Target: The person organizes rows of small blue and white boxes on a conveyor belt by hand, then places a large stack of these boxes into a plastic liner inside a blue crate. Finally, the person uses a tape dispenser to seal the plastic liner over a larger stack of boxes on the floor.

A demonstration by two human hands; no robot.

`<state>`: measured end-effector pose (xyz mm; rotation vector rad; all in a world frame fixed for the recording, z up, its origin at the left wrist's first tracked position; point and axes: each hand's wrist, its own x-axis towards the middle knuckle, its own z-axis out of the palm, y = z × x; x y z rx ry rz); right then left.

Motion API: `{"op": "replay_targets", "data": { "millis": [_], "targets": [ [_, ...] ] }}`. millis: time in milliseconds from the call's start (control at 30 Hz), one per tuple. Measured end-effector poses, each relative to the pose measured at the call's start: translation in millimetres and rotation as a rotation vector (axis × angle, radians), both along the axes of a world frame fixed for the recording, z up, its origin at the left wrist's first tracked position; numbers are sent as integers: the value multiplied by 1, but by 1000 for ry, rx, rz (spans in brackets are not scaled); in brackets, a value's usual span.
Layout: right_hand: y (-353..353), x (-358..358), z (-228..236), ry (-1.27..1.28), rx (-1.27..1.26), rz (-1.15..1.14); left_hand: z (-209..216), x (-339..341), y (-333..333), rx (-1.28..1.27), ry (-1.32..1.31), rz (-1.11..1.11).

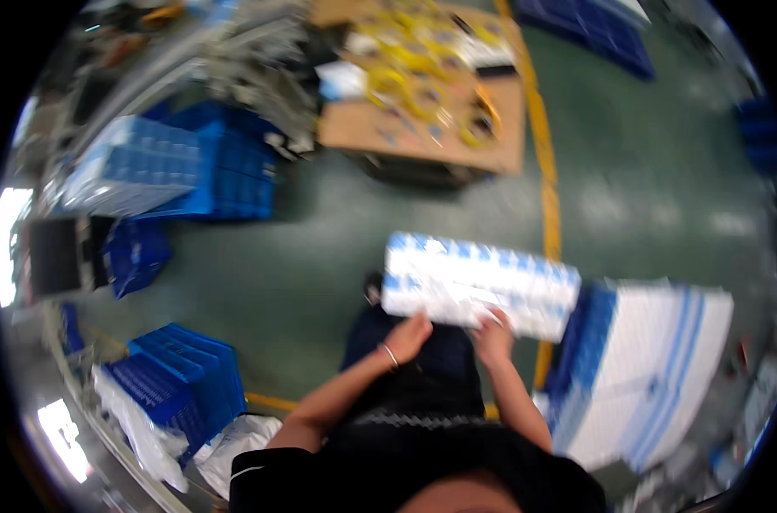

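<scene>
A long white pack with blue printed bands and a shiny, film-like surface is held out in front of my body, slightly tilted down to the right. My left hand pinches its near edge toward the left end. Further right along that same edge, my right hand grips it with the fingers curled in. The pack hides the far fingertips in part, and motion blurs its print. To the right of the pack stands a big stack of white and blue packs, close to my right forearm.
A wooden table ahead carries many yellow tape rolls. Blue crates with a wrapped pack stand at the left, more blue crates lower left. A yellow floor line runs past the table.
</scene>
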<state>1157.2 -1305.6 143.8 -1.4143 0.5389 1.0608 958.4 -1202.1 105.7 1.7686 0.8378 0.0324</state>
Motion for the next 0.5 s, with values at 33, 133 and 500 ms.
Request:
{"op": "replay_targets", "data": {
  "millis": [33, 133, 500],
  "targets": [
    [-14, 22, -9, -112, -124, 49, 17, 1, 14, -152, 92, 103],
    [-137, 103, -134, -631, -366, 287, -43, -31, 49, 54, 367, 96],
    [-286, 374, -257, -426, -1183, 830, -321, -143, 180, -1009, 501, 755]
  ]
}}
